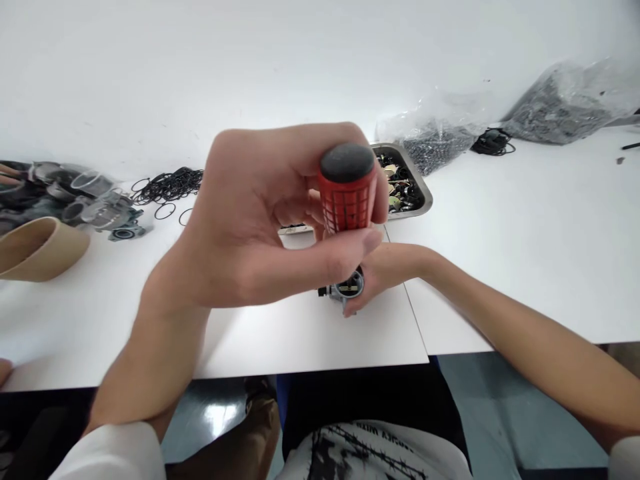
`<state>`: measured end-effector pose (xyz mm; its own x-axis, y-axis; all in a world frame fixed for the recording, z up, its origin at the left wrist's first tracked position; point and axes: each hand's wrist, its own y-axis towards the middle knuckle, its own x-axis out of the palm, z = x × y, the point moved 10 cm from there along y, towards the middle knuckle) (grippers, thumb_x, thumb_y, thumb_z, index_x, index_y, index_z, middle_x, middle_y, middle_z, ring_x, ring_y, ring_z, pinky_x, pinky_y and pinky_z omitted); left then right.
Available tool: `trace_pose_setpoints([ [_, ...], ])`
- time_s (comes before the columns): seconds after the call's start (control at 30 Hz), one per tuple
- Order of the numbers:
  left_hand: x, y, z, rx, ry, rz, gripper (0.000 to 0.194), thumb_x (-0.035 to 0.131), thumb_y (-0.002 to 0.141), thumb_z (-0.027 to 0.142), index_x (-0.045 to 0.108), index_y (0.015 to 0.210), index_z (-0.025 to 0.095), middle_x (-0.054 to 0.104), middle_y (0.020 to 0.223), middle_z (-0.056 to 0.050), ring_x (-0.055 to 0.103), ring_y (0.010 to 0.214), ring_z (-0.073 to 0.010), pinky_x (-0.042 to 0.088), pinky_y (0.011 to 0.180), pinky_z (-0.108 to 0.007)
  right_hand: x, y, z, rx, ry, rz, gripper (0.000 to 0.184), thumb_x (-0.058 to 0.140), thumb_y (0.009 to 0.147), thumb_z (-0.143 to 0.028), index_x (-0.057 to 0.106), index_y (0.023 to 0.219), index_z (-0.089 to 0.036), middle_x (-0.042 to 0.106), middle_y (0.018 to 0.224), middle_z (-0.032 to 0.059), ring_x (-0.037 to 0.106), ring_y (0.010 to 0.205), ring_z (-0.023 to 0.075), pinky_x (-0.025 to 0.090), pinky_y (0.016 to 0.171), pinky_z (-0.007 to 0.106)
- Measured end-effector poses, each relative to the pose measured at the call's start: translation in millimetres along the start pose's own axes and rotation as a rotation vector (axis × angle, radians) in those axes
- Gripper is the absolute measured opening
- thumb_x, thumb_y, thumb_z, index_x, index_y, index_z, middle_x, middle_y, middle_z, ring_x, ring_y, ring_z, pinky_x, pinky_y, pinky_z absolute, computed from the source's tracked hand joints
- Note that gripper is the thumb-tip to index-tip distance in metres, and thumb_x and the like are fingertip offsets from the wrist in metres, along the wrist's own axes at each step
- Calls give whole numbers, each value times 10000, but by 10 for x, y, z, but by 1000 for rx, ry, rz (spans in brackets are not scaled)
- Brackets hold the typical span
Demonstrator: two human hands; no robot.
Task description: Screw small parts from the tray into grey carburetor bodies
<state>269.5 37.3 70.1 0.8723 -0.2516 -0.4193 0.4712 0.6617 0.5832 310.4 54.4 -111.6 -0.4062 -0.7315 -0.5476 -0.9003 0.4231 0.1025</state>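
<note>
My left hand (280,220) is wrapped around the upright handle of a screwdriver (347,200), red with a dark grid and a black cap. Its shaft and tip are hidden behind my fingers. Below it, a small grey metal carburetor (350,285) rests on the white table, with its round opening facing up. Closed around the carburetor's right side, my right hand (377,270) holds it against the table. My left hand blocks the view of the carburetor's far side.
Behind my hands stands a metal tray (425,200) of small parts. Clear plastic bags (565,100) lie at the back right. To the left are black rubber rings (173,187), more carburetors (107,210) and a tan ring-shaped piece (65,250). Someone's fingertip (5,370) shows at the left edge.
</note>
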Motion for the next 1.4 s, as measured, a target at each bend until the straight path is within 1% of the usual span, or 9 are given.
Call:
trace_pose_setpoints([
  [0.1,-223,-82,50,64,-19,212,224,763,829,402,705,973,241,663,814,-55,735,831,-278,600,498,-334,0,1,7,-8,9,9,534,888,680,-381,724,1175,-269,574,1359,49,593,1177,259,488,1028,347],
  [0.17,-259,-97,82,90,-31,235,297,742,838,479,699,1024,252,657,832,-63,740,863,-297,610,512,-354,12,2,3,-10,15,-7,539,883,690,-381,714,1189,-266,570,1357,57,593,1178,255,484,1028,354],
  [0.3,-180,-2,165,101,-77,157,338,729,839,529,718,1054,269,667,814,-55,754,832,-301,607,492,-361,35,-2,-3,26,25,-54,524,864,715,-352,693,1203,-265,564,1348,54,597,1172,237,484,1007,333],
  [0.5,236,214,167,-3,-135,-222,254,788,813,444,781,959,236,654,513,-11,666,456,-206,439,258,-222,-1,-2,14,29,1,-13,531,884,679,-371,709,1173,-286,533,1371,42,571,1211,261,478,1036,364],
  [0.63,161,264,209,94,-89,-153,321,874,715,403,778,967,229,665,517,6,636,412,-144,501,314,-172,35,10,22,-5,15,-40,546,870,691,-421,699,1188,-270,539,1360,51,586,1175,257,479,1030,367],
  [0.87,253,133,173,-34,-52,-296,375,742,836,534,764,1041,221,703,633,-89,703,568,-234,504,323,-266,16,5,-15,7,6,-37,511,854,718,-362,686,1191,-271,536,1356,44,583,1167,235,478,1022,331],
  [1.03,208,141,307,119,-125,-219,373,779,806,513,746,1106,294,675,561,-22,652,489,-197,483,319,-249,18,8,-21,-5,6,-43,538,866,697,-411,695,1179,-244,495,1393,80,583,1164,261,485,1017,377],
  [1.23,301,166,174,-75,-121,-320,258,736,866,437,765,1024,236,608,531,-19,691,505,-217,451,270,-222,38,6,-32,-11,17,-57,503,847,728,-342,689,1196,-250,532,1368,55,587,1169,225,474,1044,328],
  [1.4,195,148,286,116,-114,-239,304,707,884,456,728,1121,266,652,584,9,656,453,-156,450,306,-199,27,8,-4,8,20,-41,528,870,698,-366,693,1183,-252,491,1399,56,572,1196,238,482,1036,334],
])
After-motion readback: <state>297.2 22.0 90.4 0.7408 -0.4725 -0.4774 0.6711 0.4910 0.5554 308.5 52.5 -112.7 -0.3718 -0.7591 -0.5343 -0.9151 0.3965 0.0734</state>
